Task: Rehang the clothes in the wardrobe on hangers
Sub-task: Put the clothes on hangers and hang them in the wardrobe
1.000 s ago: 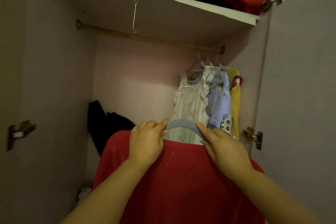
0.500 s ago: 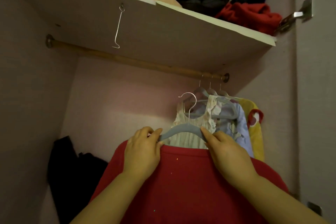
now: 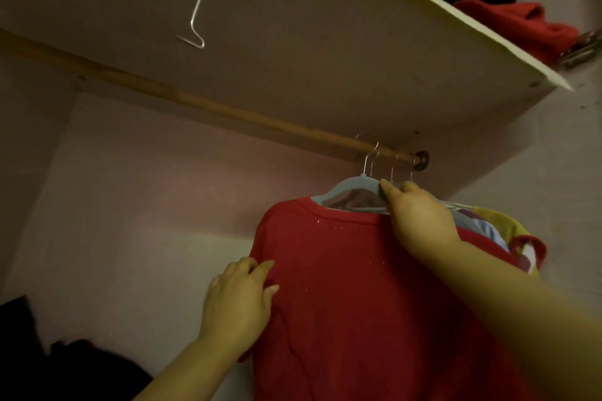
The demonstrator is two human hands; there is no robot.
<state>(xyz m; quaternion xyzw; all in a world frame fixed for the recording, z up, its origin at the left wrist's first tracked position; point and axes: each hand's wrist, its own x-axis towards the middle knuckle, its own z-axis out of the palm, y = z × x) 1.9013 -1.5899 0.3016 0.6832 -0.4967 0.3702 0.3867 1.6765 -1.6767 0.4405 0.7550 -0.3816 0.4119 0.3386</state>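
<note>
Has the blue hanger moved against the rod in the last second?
Yes. The blue hanger, gripped by the right hand, has gone up: its hook now reaches the wooden rod near its right end; before, it was well below.

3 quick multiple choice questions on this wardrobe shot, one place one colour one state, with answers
1. Where along the rod does the shirt's hanger sit?
A) left end
B) middle
C) near the right end
2. What colour is the shirt?
A) red
B) white
C) green
3. What is the right hand doing?
A) hanging loose
B) gripping the hanger
C) lying flat on the shirt

1 C, its hook is up by the rod's right end; 2 A, the cloth is plainly red; 3 B, it is curled round the hanger's arm.
</note>
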